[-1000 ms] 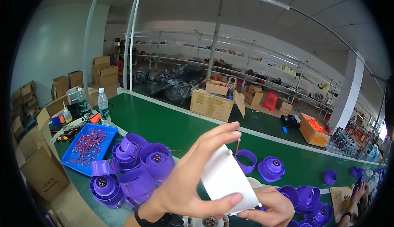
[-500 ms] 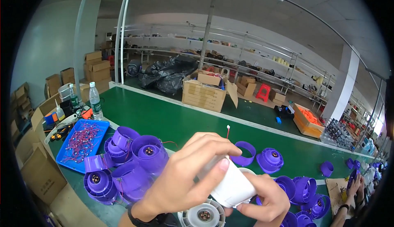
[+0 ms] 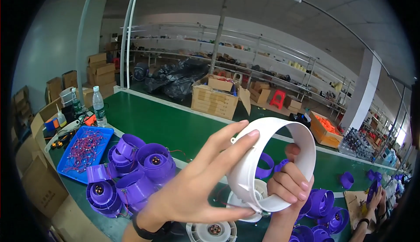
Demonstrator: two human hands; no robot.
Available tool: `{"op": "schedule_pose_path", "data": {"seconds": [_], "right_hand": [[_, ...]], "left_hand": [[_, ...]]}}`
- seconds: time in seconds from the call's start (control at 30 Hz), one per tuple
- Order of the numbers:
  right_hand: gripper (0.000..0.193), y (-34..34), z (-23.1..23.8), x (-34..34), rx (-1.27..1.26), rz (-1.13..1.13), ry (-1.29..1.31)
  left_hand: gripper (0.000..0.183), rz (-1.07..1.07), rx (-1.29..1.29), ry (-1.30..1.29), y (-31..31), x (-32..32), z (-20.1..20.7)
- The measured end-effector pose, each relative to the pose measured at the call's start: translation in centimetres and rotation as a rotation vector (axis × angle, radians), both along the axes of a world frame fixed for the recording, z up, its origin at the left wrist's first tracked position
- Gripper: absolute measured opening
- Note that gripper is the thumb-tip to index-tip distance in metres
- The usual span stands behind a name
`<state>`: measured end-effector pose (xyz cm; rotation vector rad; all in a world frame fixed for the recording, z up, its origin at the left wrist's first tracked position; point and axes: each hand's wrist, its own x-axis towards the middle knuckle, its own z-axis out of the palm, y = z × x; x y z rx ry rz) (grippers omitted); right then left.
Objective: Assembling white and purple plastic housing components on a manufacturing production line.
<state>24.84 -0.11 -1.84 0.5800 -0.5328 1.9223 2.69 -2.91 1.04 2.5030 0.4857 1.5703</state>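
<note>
A white plastic ring (image 3: 246, 165) is held up over the bench, tilted with its opening facing right. My left hand (image 3: 192, 183) grips its left side, fingers along the top and thumb at the lower edge. Through the opening, my right hand (image 3: 289, 181) curls its fingers around the lower right wall. A thin wire and a small connector (image 3: 264, 213) show by the left thumb at the ring's bottom. Below, a round white fan base (image 3: 214, 229) with a dark motor centre lies on the bench. Another white part (image 3: 261, 188) is partly hidden behind the ring.
Purple fan housings (image 3: 155, 165) cluster at left, with more purple housings (image 3: 321, 202) at right. A blue tray (image 3: 107, 132) holds red wires beside a water bottle (image 3: 99, 106). A co-worker's hands (image 3: 376, 198) work at far right. A cardboard box (image 3: 213, 101) stands beyond the green bench (image 3: 148, 110).
The white ring has been raised and turned, so its round opening now shows. My right hand has moved up and reaches into it. The left hand has spread wider along its side.
</note>
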Motion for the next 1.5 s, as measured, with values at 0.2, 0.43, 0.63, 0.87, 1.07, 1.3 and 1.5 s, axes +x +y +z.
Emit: {"op": "schedule_pose_path", "data": {"seconds": [0.2, 0.43, 0.63, 0.87, 1.07, 1.3, 1.5], "right_hand": [[0.050, 2.1, -2.3, -1.3, -0.099, -0.205, -0.139], [0.044, 3.1, -3.8, -2.2, -0.049, -0.242, -0.145], [0.039, 2.7, -3.8, -2.6, -0.104, -0.277, -0.162], [0.037, 1.3, -2.4, -3.1, -0.345, -0.309, -0.141], [0.033, 1.8, -2.1, -2.4, -0.174, -0.319, -0.049], [0.026, 1.6, -2.3, -2.9, -0.216, -0.326, -0.075], [0.026, 1.6, -2.1, -2.7, -0.202, -0.333, -0.077]], "left_hand": [[0.102, 0.114, -0.062, -0.074, -0.3, 1.5, -0.8], [0.100, 0.252, -0.021, -0.098, -0.1, 1.7, -0.9], [0.089, 0.220, -0.014, -0.164, 0.2, 1.9, -1.1], [0.060, 0.143, -0.075, -0.135, -0.2, 1.2, -0.8], [0.062, 0.123, -0.100, -0.052, 0.5, 0.1, -0.5], [0.069, 0.120, -0.158, -0.107, 0.0, 0.4, -0.5], [0.071, 0.125, -0.142, -0.099, 0.4, 0.3, -0.6]]}}
